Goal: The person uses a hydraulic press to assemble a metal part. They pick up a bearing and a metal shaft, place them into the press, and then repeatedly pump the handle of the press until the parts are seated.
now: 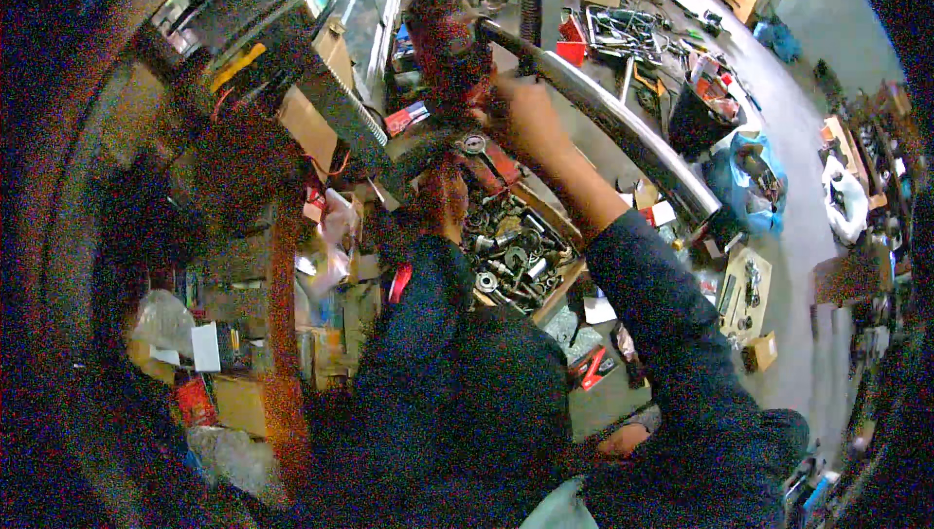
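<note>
My right hand (525,109) is stretched forward against a dark red machine part (455,48). Its fingers look closed there, but blur and shadow hide what they hold. Lower and to the left, my left hand (445,200) is in deep shade beside a small round dial (474,145) and a red block (498,171); its fingers are hidden. A long, shiny metal bar (632,130) slants from the machine past my right forearm. Between my forearms sits an open box (567,286) full of loose metal sockets and fittings (516,255).
Many tools (632,33) lie on the floor at the far right, near a red bin (572,43). A black bucket (696,121) and a blue bag (757,184) stand right of the bar. Cardboard boxes (241,403) and plastic bags crowd the left, beside an orange upright (284,335).
</note>
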